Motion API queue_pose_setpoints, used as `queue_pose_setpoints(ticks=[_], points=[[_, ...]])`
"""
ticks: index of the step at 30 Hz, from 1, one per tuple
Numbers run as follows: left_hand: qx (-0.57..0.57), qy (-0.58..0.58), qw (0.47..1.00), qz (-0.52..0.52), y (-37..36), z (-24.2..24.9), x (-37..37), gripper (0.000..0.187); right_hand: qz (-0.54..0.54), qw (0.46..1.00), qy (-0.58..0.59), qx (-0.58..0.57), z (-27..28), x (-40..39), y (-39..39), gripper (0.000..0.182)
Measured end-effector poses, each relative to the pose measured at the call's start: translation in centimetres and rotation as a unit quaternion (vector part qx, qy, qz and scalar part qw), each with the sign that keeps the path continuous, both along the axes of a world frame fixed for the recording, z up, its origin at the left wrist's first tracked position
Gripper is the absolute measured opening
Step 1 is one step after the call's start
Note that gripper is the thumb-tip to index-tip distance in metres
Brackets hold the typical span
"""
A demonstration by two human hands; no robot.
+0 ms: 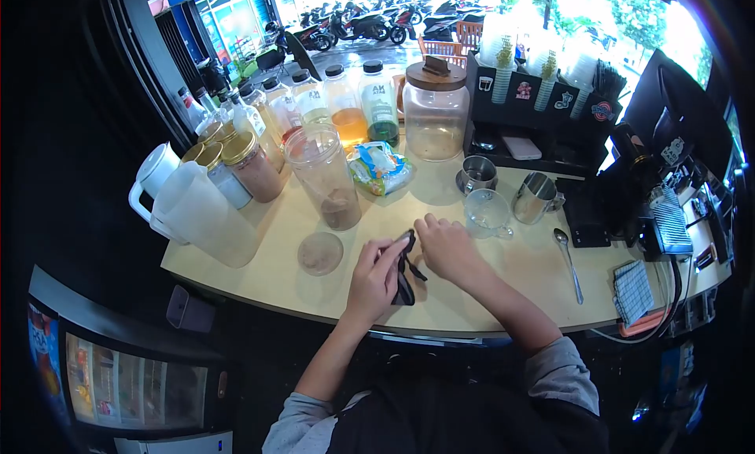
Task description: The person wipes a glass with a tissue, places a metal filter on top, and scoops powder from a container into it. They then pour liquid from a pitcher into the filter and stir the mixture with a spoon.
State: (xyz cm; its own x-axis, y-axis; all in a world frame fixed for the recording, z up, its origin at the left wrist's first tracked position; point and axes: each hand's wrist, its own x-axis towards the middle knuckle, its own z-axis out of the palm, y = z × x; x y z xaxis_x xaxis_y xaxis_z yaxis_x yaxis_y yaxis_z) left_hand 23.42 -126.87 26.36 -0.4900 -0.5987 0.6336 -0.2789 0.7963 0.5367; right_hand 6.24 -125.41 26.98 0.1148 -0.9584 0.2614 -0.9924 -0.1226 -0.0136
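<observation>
My left hand is closed on a black strap-like item, which hangs down to the counter's front edge. Just right of it, my right hand has its fingers bent together near the item's upper end; whatever they pinch is too small to make out. A tall clear jar with brown powder in its bottom stands open beyond my left hand. Its round lid lies flat on the counter. Behind my right hand is a glass cup.
Two pitchers and powder jars stand at the left. Bottles, a wipes pack and a wooden-lidded jar line the back. Metal cups, a spoon and a folded cloth are at the right.
</observation>
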Motion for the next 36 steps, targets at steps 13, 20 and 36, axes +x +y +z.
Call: queue_pose_setpoints(ticks=[13, 20, 36], points=[[0.008, -0.013, 0.999, 0.046, -2.2, 0.2, -1.8, 0.035, 0.010, 0.980, -0.171, -0.103, 2.1, -0.3, 1.5, 0.033], [0.025, -0.198, 0.980, 0.026, -3.5, -4.2, -0.5, 0.046, 0.068, 0.988, -0.114, -0.078, -0.5, 0.0, 0.8, 0.025], [0.049, -0.177, 0.983, 0.025, -5.9, -5.8, -0.5, 0.051, -0.146, 0.987, -0.043, 0.051, 0.0, -0.5, -23.9, 0.035]])
